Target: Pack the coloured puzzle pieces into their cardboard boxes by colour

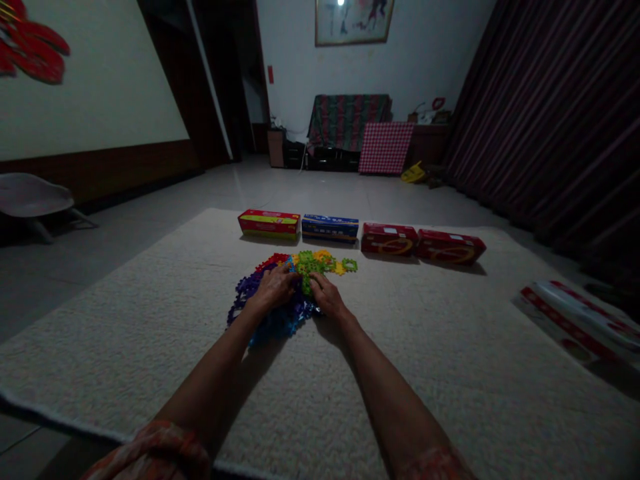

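Note:
A heap of small plastic interlocking pieces (pixel 287 293) lies on a cream rug (pixel 150 320), with green, yellow, red, blue and purple ones mixed together. My left hand (pixel 275 287) rests on the heap's purple and blue side, fingers curled down into the pieces. My right hand (pixel 324 293) sits beside it, fingers bent around green pieces (pixel 307 265) at the middle of the heap. Both forearms reach forward from the bottom of the view. What exactly each hand grips is hidden among the pieces.
Behind the heap stand several long boxes in a row: a red and yellow box (pixel 269 223), a blue box (pixel 330 228), two red boxes (pixel 423 243). Red and white boxes (pixel 575 320) lie at the rug's right edge. A dark curtain hangs right; a chair (pixel 35 197) stands left.

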The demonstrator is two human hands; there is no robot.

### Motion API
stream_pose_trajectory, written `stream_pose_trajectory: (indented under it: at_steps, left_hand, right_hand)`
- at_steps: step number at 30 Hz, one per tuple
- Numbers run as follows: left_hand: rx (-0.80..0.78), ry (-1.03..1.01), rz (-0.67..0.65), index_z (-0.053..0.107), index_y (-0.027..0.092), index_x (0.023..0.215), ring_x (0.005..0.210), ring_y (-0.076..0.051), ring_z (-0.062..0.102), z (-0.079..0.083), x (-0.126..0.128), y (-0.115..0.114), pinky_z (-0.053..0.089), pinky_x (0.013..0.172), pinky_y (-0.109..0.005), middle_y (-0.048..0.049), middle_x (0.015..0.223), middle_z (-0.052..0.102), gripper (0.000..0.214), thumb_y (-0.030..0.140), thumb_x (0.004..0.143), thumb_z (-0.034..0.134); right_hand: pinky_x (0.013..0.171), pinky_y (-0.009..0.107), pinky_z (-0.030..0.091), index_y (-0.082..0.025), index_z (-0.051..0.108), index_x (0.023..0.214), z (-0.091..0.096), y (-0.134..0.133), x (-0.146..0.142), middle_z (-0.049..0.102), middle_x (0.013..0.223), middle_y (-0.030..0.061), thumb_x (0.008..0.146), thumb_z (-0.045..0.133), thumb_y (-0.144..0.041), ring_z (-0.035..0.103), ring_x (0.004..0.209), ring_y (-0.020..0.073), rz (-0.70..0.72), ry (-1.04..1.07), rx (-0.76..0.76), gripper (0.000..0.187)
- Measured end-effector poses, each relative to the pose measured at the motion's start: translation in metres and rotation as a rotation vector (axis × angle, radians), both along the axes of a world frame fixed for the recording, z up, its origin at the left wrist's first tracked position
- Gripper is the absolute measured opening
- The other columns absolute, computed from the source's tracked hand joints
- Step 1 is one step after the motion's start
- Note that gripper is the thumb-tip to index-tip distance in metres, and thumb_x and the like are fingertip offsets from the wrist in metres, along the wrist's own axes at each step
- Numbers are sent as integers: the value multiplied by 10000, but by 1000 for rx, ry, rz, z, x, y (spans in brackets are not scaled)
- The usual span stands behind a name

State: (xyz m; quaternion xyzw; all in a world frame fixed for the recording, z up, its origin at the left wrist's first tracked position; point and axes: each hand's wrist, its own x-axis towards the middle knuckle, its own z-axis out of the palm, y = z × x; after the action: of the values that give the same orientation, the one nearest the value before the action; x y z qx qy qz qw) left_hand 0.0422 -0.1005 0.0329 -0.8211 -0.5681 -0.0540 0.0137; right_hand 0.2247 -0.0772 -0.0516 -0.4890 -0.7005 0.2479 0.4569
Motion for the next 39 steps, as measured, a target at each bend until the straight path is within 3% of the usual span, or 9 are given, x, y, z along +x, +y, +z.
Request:
stream_pose_trajectory:
  at_steps: [3, 6, 10, 14, 17, 21, 32, 39]
  left_hand:
    - [70, -6, 30, 660, 215, 1306, 1241, -308, 602, 11, 21, 13, 502, 1007, -441, -130, 1354, 631, 404, 186, 918, 552]
    - [69, -40, -58, 637, 237, 1339, 1280, -285, 571, 11, 72, 34, 464, 1064, -415, -111, 1388, 603, 434, 185, 916, 556]
    - [-1, -49, -154, 530, 242, 1454, 1398, -303, 444, -8, 143, 71, 414, 1118, -443, -133, 1510, 489, 511, 281, 947, 571]
    - [-34, -24, -142, 470, 270, 1499, 1452, -359, 349, -33, 173, 99, 358, 1143, -539, -128, 1582, 411, 596, 443, 941, 590]
    - [-56, 2, -121, 541, 262, 1427, 1418, -395, 375, -44, 168, 108, 321, 1134, -600, -136, 1499, 503, 560, 562, 955, 512]
    - [-59, 40, -103, 602, 235, 1339, 1332, -375, 467, -45, 145, 110, 345, 1099, -574, -144, 1389, 594, 473, 508, 983, 450]
    - [-131, 135, 86, 616, 246, 1334, 1326, -371, 530, -26, 59, 106, 375, 1092, -567, -153, 1424, 599, 434, 448, 973, 483]
    - [-202, 142, 295, 644, 203, 1335, 1299, -366, 590, -9, 13, 113, 437, 1071, -543, -196, 1407, 630, 451, 395, 941, 537]
  right_hand:
    - [1068, 388, 487, -208, 753, 1068, 4, 1, 37, 748, 1184, 106, 927, 456, -386, 668, 1151, 239, -166, 46, 95, 374]
    - [1044, 478, 482, -147, 746, 1025, 1, -3, 92, 745, 1116, 184, 889, 411, -390, 672, 1096, 297, -349, 53, 109, 435]
    - [964, 501, 514, -125, 729, 1047, -15, -5, 137, 740, 1095, 206, 873, 393, -452, 682, 1024, 314, -505, 120, 72, 500]
    - [883, 424, 545, -170, 727, 1033, -28, 1, 142, 758, 1056, 140, 874, 424, -518, 698, 939, 266, -511, 229, 12, 488]
    - [862, 413, 549, -175, 726, 1012, -30, 5, 141, 762, 1026, 125, 872, 435, -525, 700, 906, 259, -512, 265, -20, 476]
    - [854, 394, 552, -168, 727, 1030, -28, 5, 141, 764, 1033, 123, 879, 445, -516, 705, 905, 250, -498, 269, -62, 473]
    - [841, 406, 547, -161, 732, 1049, -17, -2, 138, 766, 1028, 135, 859, 464, -508, 731, 894, 269, -494, 220, -126, 478]
    - [870, 420, 544, -161, 734, 1027, -15, -3, 139, 772, 1019, 135, 848, 470, -521, 736, 899, 271, -505, 204, -127, 481]
